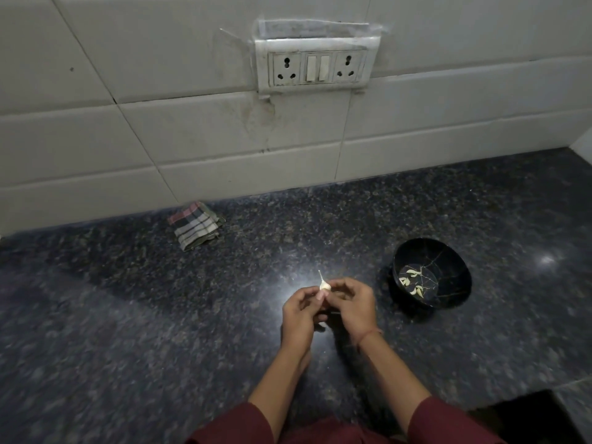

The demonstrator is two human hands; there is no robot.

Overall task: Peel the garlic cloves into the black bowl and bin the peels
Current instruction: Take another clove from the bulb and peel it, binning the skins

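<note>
— Garlic clove [324, 286]: position?
— Raised above the granite countertop [160, 315], directly in front of the person, pinched between both hands. Its thin stalk points up and away.
— Finger state?
— On the left hand [299, 310] the fingers are curled, with thumb and forefinger gripping the clove's lower end. The right hand [355, 307] has its fingertips closed on the clove's right side. Maroon sleeves [448, 421] cover the near forearms.
— And the black bowl [455, 277]?
— It stands on the countertop to the right of the hands, near but apart. Several peeled cloves [415, 283] lie on its bottom.
— Farther back?
— A folded checked cloth [195, 224] lies at the foot of the white tiled wall [96, 139], left of the hands. A switch-and-socket panel [315, 68] is mounted higher on that wall.
</note>
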